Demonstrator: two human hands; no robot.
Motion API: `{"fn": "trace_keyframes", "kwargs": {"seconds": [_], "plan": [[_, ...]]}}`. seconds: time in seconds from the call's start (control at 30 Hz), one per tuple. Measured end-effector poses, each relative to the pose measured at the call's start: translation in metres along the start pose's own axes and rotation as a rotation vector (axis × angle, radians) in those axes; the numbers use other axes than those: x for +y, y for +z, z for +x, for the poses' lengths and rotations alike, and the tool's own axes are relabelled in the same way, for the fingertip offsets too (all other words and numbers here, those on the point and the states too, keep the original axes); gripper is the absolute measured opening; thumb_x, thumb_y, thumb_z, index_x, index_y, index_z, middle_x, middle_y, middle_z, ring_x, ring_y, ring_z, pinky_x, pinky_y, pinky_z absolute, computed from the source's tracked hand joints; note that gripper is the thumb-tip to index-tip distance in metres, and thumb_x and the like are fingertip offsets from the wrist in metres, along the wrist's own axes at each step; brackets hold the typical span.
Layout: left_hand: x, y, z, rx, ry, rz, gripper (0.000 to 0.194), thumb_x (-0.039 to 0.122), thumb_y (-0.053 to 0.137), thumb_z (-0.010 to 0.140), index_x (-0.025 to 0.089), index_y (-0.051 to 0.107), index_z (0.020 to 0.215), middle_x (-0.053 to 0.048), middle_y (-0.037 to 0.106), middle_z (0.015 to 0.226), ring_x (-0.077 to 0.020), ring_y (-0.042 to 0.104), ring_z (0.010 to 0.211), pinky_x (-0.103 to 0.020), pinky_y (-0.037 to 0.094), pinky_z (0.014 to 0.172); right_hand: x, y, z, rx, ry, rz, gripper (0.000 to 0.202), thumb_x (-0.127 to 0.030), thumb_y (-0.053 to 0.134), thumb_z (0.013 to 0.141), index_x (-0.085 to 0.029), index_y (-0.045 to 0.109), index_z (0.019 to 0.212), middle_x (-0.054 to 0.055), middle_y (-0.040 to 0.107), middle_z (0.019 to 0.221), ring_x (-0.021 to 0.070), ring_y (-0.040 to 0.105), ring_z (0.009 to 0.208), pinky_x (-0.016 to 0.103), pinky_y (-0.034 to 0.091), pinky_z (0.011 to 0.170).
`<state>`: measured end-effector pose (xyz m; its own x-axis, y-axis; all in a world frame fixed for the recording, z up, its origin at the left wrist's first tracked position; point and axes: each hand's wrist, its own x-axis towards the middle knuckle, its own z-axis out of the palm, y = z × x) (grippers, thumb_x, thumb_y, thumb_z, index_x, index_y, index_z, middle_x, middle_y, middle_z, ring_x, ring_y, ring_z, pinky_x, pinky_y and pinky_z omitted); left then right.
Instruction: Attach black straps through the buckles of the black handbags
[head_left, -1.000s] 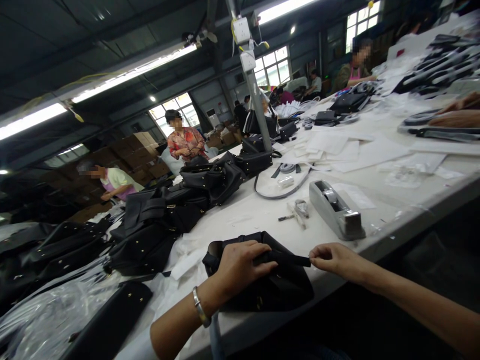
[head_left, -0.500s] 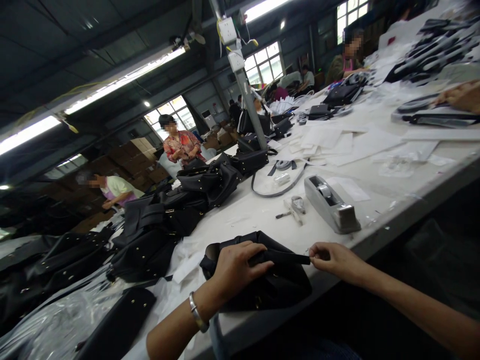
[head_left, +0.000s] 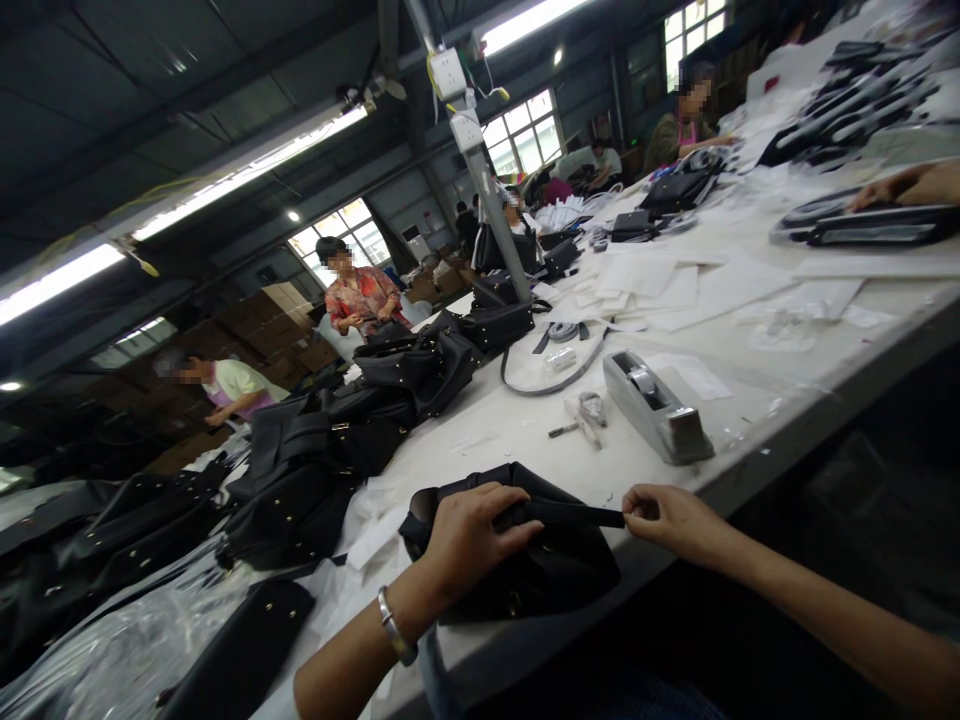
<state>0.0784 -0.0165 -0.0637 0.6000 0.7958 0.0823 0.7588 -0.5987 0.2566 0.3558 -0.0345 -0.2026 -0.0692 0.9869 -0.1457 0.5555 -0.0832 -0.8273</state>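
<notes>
A black bag with small gold-coloured fittings lies at the near edge of the white table. My left hand, with a silver bangle on its wrist, grips the upper part of the bag between thumb and fingers. From there a narrow black strip runs to the right. Its far end is pinched between the thumb and fingertips of my right hand. The underside of the bag is in shadow.
A grey tape dispenser stands beyond my right hand, beside a pen and a grey strap. Black bags are piled at the left. Another person's hand touches packed straps at the right. Several people work farther back.
The view has shifted slightly. My hands keep their grip on the bag and strip. The other person's hand at the right has moved over the straps.
</notes>
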Motion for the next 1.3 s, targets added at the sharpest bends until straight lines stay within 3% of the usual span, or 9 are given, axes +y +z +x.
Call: {"fn": "trace_keyframes", "kwargs": {"seconds": [0.23, 0.33, 0.43, 0.53, 0.63, 0.77, 0.93, 1.13, 1.3], "plan": [[0.001, 0.002, -0.001, 0.011, 0.004, -0.003, 0.029, 0.044, 0.07, 0.086, 0.026, 0.072, 0.109, 0.0, 0.075, 0.099, -0.0196, 0.071, 0.086, -0.028, 0.049, 0.074, 0.001, 0.003, 0.0, 0.038, -0.009, -0.076, 0.01, -0.027, 0.06, 0.071, -0.021, 0.069, 0.072, 0.003, 0.072, 0.067, 0.0217, 0.065, 0.064, 0.029, 0.042, 0.058], [0.0, 0.004, -0.002, 0.031, -0.009, -0.01, 0.029, 0.043, 0.071, 0.085, 0.025, 0.072, 0.108, -0.001, 0.075, 0.097, -0.0199, 0.071, 0.084, -0.029, 0.05, 0.075, -0.012, 0.006, -0.004, 0.152, -0.072, -0.102, 0.019, -0.025, 0.055, 0.08, -0.022, 0.069, 0.092, 0.008, 0.074, 0.096, 0.028, 0.066, 0.095, 0.038, 0.047, 0.083], [0.001, 0.005, -0.003, 0.046, -0.023, -0.029, 0.028, 0.042, 0.072, 0.085, 0.025, 0.072, 0.108, -0.002, 0.075, 0.098, -0.021, 0.07, 0.086, -0.03, 0.05, 0.077, -0.042, 0.013, -0.013, 0.24, -0.292, -0.023, 0.029, -0.032, 0.049, 0.093, -0.024, 0.064, 0.116, 0.009, 0.066, 0.124, 0.0263, 0.055, 0.121, 0.042, 0.039, 0.105], [0.006, 0.003, -0.004, 0.025, -0.044, -0.055, 0.029, 0.042, 0.072, 0.085, 0.025, 0.072, 0.108, -0.003, 0.075, 0.101, -0.0232, 0.07, 0.09, -0.032, 0.05, 0.08, -0.073, 0.022, -0.018, 0.194, -0.428, 0.116, 0.022, -0.038, 0.056, 0.093, -0.025, 0.065, 0.108, 0.007, 0.069, 0.113, 0.0243, 0.061, 0.109, 0.039, 0.044, 0.098], [0.012, -0.002, -0.005, -0.006, -0.102, -0.137, 0.029, 0.041, 0.07, 0.086, 0.025, 0.071, 0.11, -0.004, 0.075, 0.107, -0.0246, 0.069, 0.098, -0.033, 0.05, 0.086, -0.088, 0.028, -0.016, 0.117, -0.362, 0.22, 0.013, -0.034, 0.066, 0.086, -0.023, 0.064, 0.092, 0.003, 0.07, 0.092, 0.0216, 0.064, 0.089, 0.033, 0.048, 0.081], [0.013, -0.008, -0.001, -0.009, -0.283, -0.266, 0.038, 0.044, 0.071, 0.082, 0.02, 0.067, 0.111, -0.007, 0.075, 0.105, -0.0249, 0.068, 0.096, -0.034, 0.05, 0.086, -0.087, 0.032, -0.006, 0.026, -0.323, 0.323, 0.012, -0.03, 0.071, 0.079, -0.021, 0.068, 0.087, 0.001, 0.07, 0.085, 0.0208, 0.064, 0.083, 0.031, 0.046, 0.076], [0.008, -0.011, 0.009, -0.232, -0.511, -0.495, 0.046, 0.051, 0.068, 0.08, 0.012, 0.067, 0.105, -0.006, 0.071, 0.083, -0.0207, 0.066, 0.075, -0.029, 0.049, 0.067, -0.083, 0.038, 0.0, -0.032, -0.296, 0.391, 0.021, -0.038, 0.068, 0.082, -0.021, 0.077, 0.09, 0.005, 0.075, 0.092, 0.0229, 0.067, 0.09, 0.033, 0.048, 0.082], [0.014, -0.013, 0.011, -0.239, -0.563, -0.565, 0.038, 0.047, 0.072, 0.077, 0.014, 0.07, 0.096, -0.001, 0.066, 0.077, -0.0151, 0.061, 0.07, -0.024, 0.044, 0.063, -0.079, 0.043, -0.003, -0.049, -0.24, 0.466, 0.025, -0.04, 0.066, 0.082, -0.019, 0.077, 0.092, 0.005, 0.077, 0.094, 0.0247, 0.069, 0.092, 0.035, 0.049, 0.086], [0.016, -0.01, 0.013, -0.252, -0.64, -0.602, 0.041, 0.047, 0.073, 0.076, 0.015, 0.067, 0.101, -0.001, 0.065, 0.075, -0.0149, 0.061, 0.067, -0.023, 0.046, 0.061, -0.078, 0.045, -0.003, -0.079, -0.191, 0.531, 0.027, -0.041, 0.066, 0.081, -0.018, 0.076, 0.091, 0.004, 0.077, 0.088, 0.0242, 0.07, 0.086, 0.032, 0.051, 0.078]]}}
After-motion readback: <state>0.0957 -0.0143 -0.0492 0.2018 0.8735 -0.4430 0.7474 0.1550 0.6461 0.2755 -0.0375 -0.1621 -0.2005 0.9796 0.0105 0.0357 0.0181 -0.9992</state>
